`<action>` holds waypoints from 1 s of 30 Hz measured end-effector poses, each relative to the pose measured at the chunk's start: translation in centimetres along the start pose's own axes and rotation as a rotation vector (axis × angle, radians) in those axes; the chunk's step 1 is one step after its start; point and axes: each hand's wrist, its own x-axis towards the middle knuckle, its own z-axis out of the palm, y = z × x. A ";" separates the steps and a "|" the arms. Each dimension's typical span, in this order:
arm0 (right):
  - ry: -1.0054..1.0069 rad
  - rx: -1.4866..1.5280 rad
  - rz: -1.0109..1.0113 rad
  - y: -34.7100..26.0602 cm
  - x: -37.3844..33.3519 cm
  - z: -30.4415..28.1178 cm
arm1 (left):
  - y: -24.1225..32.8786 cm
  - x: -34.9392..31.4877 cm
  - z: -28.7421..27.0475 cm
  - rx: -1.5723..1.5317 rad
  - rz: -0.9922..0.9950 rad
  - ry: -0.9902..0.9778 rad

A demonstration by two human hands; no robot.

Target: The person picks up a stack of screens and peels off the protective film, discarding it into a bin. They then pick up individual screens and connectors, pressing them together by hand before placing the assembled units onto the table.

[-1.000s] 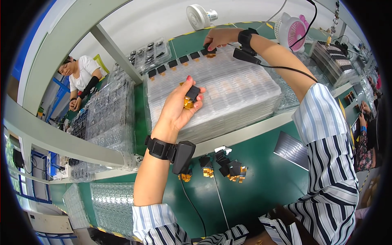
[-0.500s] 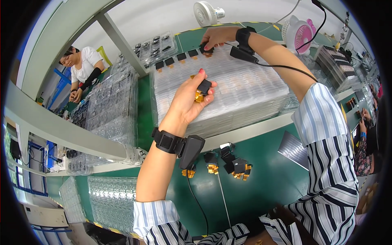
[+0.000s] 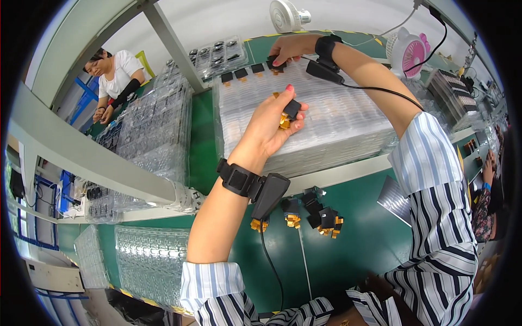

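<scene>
My left hand (image 3: 274, 122) is curled around a small bunch of black square parts (image 3: 292, 110) with gold flex tails, thumb raised, above a clear plastic tray stack (image 3: 321, 108). At the stack's far edge, the fingers of my right hand (image 3: 285, 49) are closed on another black square part (image 3: 278, 65), low over the top tray; its tail is mostly hidden. To the left of that hand, several matching black parts (image 3: 241, 73) sit in a row, gold tails toward me. Loose piles of these parts (image 3: 326, 218) lie on the green table nearer me.
Black-strapped devices with cables are on both wrists. A grey frame post (image 3: 173, 46) rises left of the stack; filled trays (image 3: 157, 122) lie beyond it, near a co-worker (image 3: 117, 76). Two fans stand behind, one white (image 3: 285, 16), one pink (image 3: 411, 54). Clear trays (image 3: 149, 261) rest at lower left.
The whole view has shifted, so the stack appears farther right. My left hand has moved slightly right over the stack. My right hand has moved slightly left against the tray, closer to the row.
</scene>
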 end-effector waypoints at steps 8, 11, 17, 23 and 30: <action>0.253 0.046 -0.079 -1.5 0.0 -0.9 | 0.0 0.2 -0.2 0.032 0.010 -0.027; 0.094 -0.077 -0.004 -2.5 2.1 0.3 | 0.1 0.1 -0.2 0.030 0.016 -0.036; 0.151 0.014 -0.073 -2.4 2.1 0.2 | 0.0 0.0 -0.2 0.025 0.007 -0.038; 0.215 0.051 -0.154 -3.9 3.3 1.3 | -0.2 -0.1 -0.1 0.011 0.009 -0.049; 0.077 0.036 -0.082 -4.5 4.8 2.0 | 0.1 -0.3 0.0 -0.005 0.024 -0.025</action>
